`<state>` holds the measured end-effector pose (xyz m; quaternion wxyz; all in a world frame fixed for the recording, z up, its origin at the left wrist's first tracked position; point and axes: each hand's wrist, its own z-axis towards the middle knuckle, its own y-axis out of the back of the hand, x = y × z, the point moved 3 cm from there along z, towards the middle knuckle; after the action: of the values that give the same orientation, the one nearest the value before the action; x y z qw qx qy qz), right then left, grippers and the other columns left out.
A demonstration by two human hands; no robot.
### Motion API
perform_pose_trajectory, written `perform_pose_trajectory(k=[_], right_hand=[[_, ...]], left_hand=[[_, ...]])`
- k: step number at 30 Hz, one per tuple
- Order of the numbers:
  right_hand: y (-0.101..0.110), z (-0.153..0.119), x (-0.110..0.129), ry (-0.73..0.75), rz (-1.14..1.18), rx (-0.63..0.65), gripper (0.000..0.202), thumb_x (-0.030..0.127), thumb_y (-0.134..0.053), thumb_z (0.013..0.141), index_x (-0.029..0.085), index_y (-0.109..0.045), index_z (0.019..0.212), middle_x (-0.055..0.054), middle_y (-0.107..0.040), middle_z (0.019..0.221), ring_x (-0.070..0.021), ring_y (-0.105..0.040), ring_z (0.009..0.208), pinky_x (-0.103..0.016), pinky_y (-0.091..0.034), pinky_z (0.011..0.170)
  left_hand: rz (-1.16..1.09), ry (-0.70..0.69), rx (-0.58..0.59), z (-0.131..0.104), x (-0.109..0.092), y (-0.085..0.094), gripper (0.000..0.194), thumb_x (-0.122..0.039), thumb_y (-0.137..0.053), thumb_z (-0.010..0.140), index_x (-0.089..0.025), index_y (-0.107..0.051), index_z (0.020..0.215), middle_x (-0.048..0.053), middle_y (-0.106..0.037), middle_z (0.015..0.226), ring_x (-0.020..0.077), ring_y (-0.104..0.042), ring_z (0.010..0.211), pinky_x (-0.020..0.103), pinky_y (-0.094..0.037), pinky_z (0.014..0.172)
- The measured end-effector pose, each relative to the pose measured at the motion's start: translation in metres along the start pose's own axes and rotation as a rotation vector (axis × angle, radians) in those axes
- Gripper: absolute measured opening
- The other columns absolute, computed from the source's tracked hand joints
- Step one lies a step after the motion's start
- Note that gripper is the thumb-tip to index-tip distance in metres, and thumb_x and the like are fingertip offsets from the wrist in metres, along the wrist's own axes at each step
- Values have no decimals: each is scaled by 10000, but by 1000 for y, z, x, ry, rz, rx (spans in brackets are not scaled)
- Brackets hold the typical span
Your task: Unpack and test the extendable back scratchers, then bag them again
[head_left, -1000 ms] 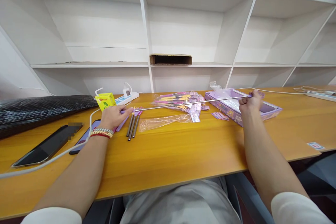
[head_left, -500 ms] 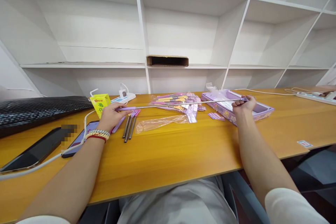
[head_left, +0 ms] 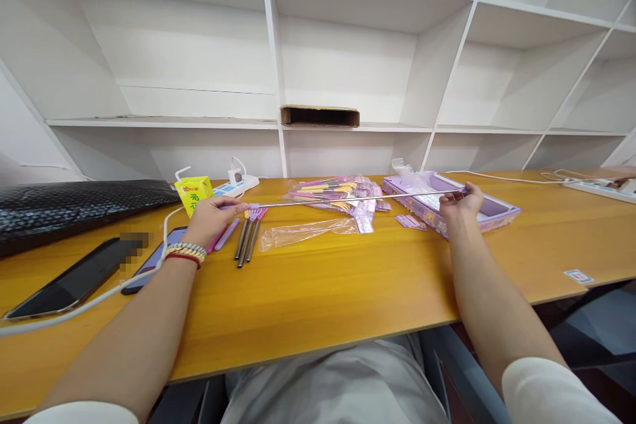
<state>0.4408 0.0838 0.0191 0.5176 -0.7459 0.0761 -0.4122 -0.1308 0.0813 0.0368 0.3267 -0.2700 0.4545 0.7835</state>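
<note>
A telescopic back scratcher with a thin metal rod (head_left: 322,200) is stretched nearly level above the desk. My left hand (head_left: 211,217) is closed around its purple end on the left. At the far right end, over a purple box, my right hand (head_left: 462,203) grips the other end, mostly hidden by the fingers. Below my left hand lie several metal tubes with claw-shaped heads (head_left: 247,238) and loose purple and pink handles (head_left: 227,235). An empty clear plastic sleeve (head_left: 308,232) lies flat under the rod.
Behind the rod sit bagged back scratchers (head_left: 338,189). The open purple box (head_left: 420,209) has plastic in it. To the left are a yellow drink carton (head_left: 193,193), two phones (head_left: 64,281), a white cable (head_left: 99,301) and a power strip (head_left: 241,184). White shelves (head_left: 348,59) hold a cardboard box (head_left: 320,116).
Both hands keep hold of the stretched back scratcher. My left fingers now cover more of the purple end. The view has shifted slightly.
</note>
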Motion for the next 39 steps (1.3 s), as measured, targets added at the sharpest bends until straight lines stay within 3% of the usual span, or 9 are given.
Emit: perform_pose_trajectory(k=[4, 9, 15, 22, 27, 30, 35, 39], right_hand=[[-1, 0, -1, 3, 30, 70, 129, 309, -382, 747, 203, -369, 674, 10, -512, 628, -105, -513, 487, -212, -375, 380], [2, 6, 1, 64, 63, 182, 318, 512, -288, 799, 220, -389, 726, -16, -558, 745, -144, -594, 643, -295, -487, 518], [-1, 1, 2, 122, -36, 229, 306, 508, -367, 782, 215, -397, 699, 5, -578, 810, -115, -584, 648, -286, -483, 563], [-7, -7, 3, 94, 61, 263, 390, 491, -208, 820, 205, -435, 681, -17, -573, 778, -120, -594, 668, -275, -482, 548], [-6, -7, 3, 37, 153, 277, 396, 467, -168, 838, 200, -404, 666, -11, -520, 664, -113, -576, 618, -246, -481, 512], [-4, -6, 3, -7, 212, 224, 361, 515, -284, 818, 199, -402, 688, 6, -500, 636, -106, -556, 570, -230, -474, 479], [0, -1, 4, 10, 176, 118, 285, 472, -449, 803, 206, -398, 717, 50, -456, 590, -70, -477, 462, -176, -407, 402], [0, 0, 4, 70, 147, 190, 253, 448, -407, 820, 207, -445, 756, 25, -531, 695, -79, -523, 517, -204, -450, 443]], left_hand=[[-18, -18, 19, 1, 1, 2, 416, -467, -699, 615, -112, -663, 830, 22, -667, 795, 182, -572, 806, 289, -457, 745], [-28, 6, 105, 0, 0, 0, 481, -449, -750, 552, -118, -656, 889, 18, -655, 837, 172, -564, 792, 286, -456, 739], [-130, 116, 23, 0, 1, 3, 493, -435, -788, 481, -132, -663, 850, 11, -640, 753, 172, -557, 745, 291, -464, 662], [-319, 116, -25, 9, 20, 4, 500, -338, -795, 519, -147, -622, 947, 4, -613, 897, 143, -533, 827, 254, -465, 676], [-436, 175, -4, 10, 25, 4, 580, -287, -799, 527, -148, -574, 1043, -24, -564, 800, 81, -483, 666, 222, -419, 568], [-573, 226, 33, 11, 26, 2, 581, -256, -789, 549, -161, -542, 1066, -61, -520, 656, 44, -407, 533, 209, -343, 489], [-689, 245, 32, 13, 25, 3, 416, -255, -769, 591, -143, -548, 925, -74, -484, 566, 20, -296, 452, 208, -238, 434], [-681, 266, -56, 12, 24, 4, 359, -333, -765, 601, -129, -509, 747, -76, -447, 516, 16, -284, 424, 210, -185, 402]])
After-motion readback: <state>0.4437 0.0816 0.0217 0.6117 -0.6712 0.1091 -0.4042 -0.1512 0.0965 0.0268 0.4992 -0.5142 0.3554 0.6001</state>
